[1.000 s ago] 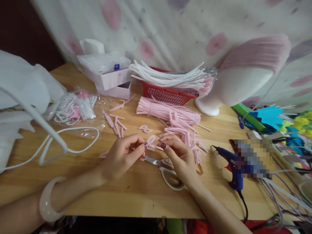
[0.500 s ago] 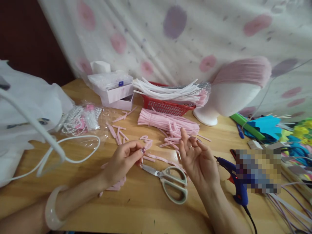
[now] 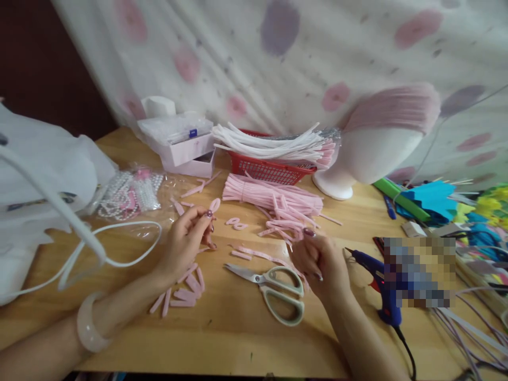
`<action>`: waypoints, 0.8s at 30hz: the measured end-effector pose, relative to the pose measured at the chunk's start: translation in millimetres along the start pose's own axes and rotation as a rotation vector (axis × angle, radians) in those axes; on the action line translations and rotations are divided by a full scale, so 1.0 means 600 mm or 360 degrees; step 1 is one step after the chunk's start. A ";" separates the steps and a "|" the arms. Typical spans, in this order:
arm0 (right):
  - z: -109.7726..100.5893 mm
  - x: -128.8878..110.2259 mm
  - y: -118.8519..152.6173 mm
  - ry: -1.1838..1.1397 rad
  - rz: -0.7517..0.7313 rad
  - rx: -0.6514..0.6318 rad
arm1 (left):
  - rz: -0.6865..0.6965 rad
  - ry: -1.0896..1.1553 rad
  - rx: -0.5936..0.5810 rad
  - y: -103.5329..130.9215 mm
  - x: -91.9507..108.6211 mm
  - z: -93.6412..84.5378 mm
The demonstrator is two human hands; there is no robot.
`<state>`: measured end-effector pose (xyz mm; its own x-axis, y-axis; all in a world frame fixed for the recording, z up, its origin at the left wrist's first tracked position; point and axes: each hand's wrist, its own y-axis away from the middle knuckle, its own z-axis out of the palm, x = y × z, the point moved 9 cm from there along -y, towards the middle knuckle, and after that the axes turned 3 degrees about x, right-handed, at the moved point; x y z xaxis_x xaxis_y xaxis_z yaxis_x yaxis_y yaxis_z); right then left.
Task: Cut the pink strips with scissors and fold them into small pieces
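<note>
Between the thumb and finger of my left hand [image 3: 190, 238] is a small pink loop [image 3: 215, 205], held above the table. My right hand [image 3: 319, 264] is curled just right of the scissors [image 3: 257, 278]; whether its fingers hold anything is hidden. The scissors lie on the wood with their blades slightly apart, pointing left. Two small pink loops [image 3: 237, 224] rest beyond them, near a pink measuring tape [image 3: 262, 255]. Several short pink strips [image 3: 192, 286] lie below my left hand. Loose pink stems and a pink bundle [image 3: 273, 193] lie farther back.
A red basket [image 3: 270, 170] holds white stems at the back, beside a white foam head [image 3: 381, 153]. A blue glue gun [image 3: 373, 267] stands right of my right hand. White boxes [image 3: 186, 151], bagged pearl beads [image 3: 129, 196] and a white cable [image 3: 137, 261] are on the left.
My left hand has moved up and left from the scissor tips, and the pink loop now shows in it. My right hand has turned over, its fingers going from spread to curled.
</note>
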<state>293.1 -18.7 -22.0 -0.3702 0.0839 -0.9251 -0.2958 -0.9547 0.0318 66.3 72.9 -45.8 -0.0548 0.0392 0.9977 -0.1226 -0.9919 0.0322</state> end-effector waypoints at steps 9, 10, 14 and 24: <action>-0.005 0.001 -0.002 0.0387 -0.0286 0.0106 | 0.0034 -0.0073 -0.0304 0.030 0.007 0.039; -0.002 0.005 -0.001 0.0420 -0.0259 0.0102 | 0.0038 -0.0067 -0.0329 0.033 0.008 0.042; 0.040 0.032 0.010 0.0430 -0.0119 -0.0156 | 0.0072 -0.0114 -0.0562 0.054 0.010 0.065; 0.033 0.052 0.012 0.0589 -0.0001 -0.0080 | 0.0087 -0.0282 -0.1065 0.099 -0.007 0.111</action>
<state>261.9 -17.3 -43.2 -0.0240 -0.0152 -0.9996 -0.2490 -0.9683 0.0208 125.5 6.1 -44.1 0.0773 -0.0855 0.9933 -0.7123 -0.7018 -0.0050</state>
